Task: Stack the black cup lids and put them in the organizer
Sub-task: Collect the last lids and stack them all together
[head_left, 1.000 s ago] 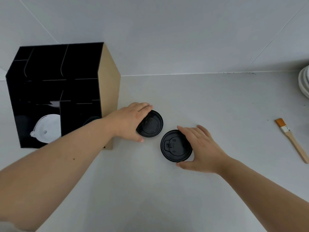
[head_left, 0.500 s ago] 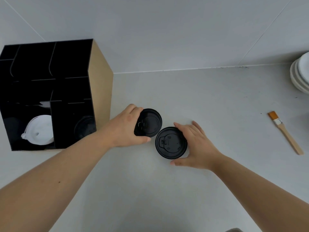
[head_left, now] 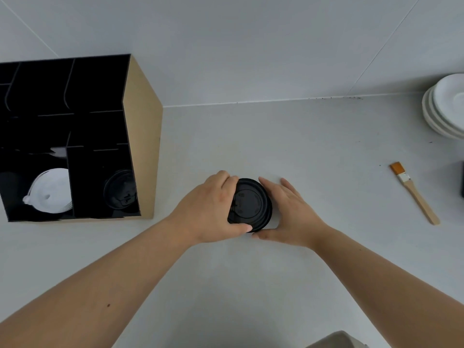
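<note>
Two black cup lids [head_left: 252, 204] lie one on top of the other on the white counter, mid-frame. My left hand [head_left: 213, 209] grips the upper lid from the left, thumb at its front edge. My right hand [head_left: 288, 212] cups the stack from the right, fingers spread along its rim. The black organizer [head_left: 75, 136] with tan side walls stands at the left. Its lower right compartment holds black lids [head_left: 120, 189]. The compartment beside it holds white lids [head_left: 51, 190].
A small brush [head_left: 414, 193] with a wooden handle and orange bristles lies on the counter to the right. A stack of white plates [head_left: 445, 106] sits at the far right by the wall. A dark object shows at the right edge.
My left hand carried its lid to the right and set it onto the lid under my right hand. The two lids were side by side before; now they overlap as one stack.
</note>
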